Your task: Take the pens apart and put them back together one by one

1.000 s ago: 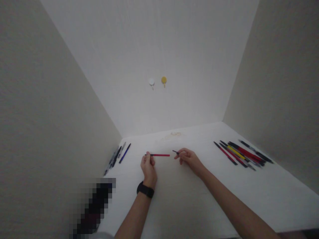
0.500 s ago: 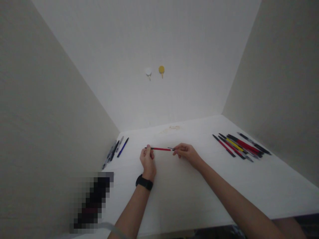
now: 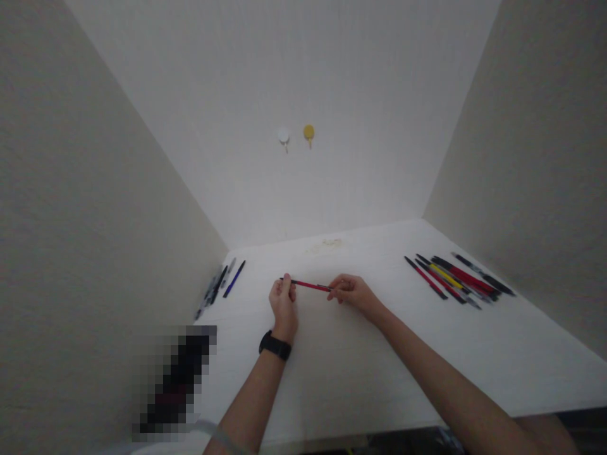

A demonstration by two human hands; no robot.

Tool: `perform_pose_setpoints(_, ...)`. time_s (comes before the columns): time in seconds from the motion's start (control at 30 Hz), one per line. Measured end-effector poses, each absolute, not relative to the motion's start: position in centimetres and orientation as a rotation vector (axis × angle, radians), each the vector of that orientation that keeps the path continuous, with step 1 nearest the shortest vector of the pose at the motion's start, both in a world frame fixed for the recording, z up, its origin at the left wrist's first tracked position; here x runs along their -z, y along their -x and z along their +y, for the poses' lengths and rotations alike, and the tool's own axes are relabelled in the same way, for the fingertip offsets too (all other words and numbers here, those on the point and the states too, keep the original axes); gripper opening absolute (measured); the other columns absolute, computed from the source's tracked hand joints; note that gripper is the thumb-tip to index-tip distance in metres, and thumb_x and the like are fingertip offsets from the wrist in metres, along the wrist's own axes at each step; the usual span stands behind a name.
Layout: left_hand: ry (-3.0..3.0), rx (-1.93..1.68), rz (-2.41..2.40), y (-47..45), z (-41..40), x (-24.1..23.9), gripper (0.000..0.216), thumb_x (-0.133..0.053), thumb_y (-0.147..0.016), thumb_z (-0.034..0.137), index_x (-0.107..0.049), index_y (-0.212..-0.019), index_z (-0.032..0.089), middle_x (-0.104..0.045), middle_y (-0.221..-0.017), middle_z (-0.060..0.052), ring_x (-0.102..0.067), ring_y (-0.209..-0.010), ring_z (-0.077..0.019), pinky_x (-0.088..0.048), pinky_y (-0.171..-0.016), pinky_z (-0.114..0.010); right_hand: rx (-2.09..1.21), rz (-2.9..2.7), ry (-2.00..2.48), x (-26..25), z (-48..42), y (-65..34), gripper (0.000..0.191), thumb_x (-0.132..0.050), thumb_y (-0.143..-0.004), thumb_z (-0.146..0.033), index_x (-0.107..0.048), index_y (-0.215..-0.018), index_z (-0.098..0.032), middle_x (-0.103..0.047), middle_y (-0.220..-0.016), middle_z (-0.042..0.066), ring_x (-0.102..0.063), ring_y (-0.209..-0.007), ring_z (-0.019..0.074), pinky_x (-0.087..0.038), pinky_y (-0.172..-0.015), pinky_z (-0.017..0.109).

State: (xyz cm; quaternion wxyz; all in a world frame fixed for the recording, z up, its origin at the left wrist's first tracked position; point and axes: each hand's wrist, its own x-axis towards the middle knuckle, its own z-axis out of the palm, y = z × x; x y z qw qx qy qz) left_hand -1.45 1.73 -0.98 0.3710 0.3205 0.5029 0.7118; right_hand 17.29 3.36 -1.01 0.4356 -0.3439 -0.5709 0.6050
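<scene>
My left hand (image 3: 282, 304), with a black watch on its wrist, is closed round the left end of a thin red pen (image 3: 310, 285) held just above the white table (image 3: 360, 379). My right hand (image 3: 355, 294) pinches the pen's right end, where a small dark tip piece meets the red barrel. The pen slopes slightly down to the right between the two hands.
Several red, black and yellow pens (image 3: 455, 277) lie in a row at the right side of the table. Several dark and blue pens (image 3: 222, 284) lie by the left wall. Walls close in on three sides; two small round hooks (image 3: 296, 134) hang on the back wall.
My right hand has brought the small dark piece leftward to the red pen's right end; the gap between them has closed and both hands now hold the one pen.
</scene>
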Motion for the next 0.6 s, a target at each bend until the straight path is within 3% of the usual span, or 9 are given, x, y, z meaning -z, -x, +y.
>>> perform_pose_setpoints(0.3, -0.912, -1.759, 1.281, 1.56, 1.71, 1.24, 0.045, -0.061, -0.081, 0.052, -0.044, -0.057, 0.017, -0.037, -0.052, 0.005, -0.030, -0.047, -0.0067, -0.024, -0.046, -0.022, -1.487, -1.569, 0.878, 1.24, 3.15, -16.93, 0.014, -0.067, -0.065, -0.026, -0.058, -0.071, -0.018, -0.066, -0.059, -0.001, -0.055, -0.053, 0.0107, -0.042, -0.054, 0.024)
perform_pose_setpoints(0.6, -0.936, -1.771, 1.264, 1.68, 1.89, 1.54, 0.045, -0.060, -0.081, 0.054, -0.046, -0.059, 0.018, -0.038, -0.053, 0.004, -0.032, -0.049, -0.0081, -0.025, -0.047, -0.022, -1.485, -1.695, 0.808, 0.94, 3.05, -17.26, 0.020, -0.067, -0.072, -0.036, -0.062, -0.072, -0.017, -0.066, -0.064, 0.001, -0.055, -0.058, 0.0117, -0.042, -0.059, 0.025)
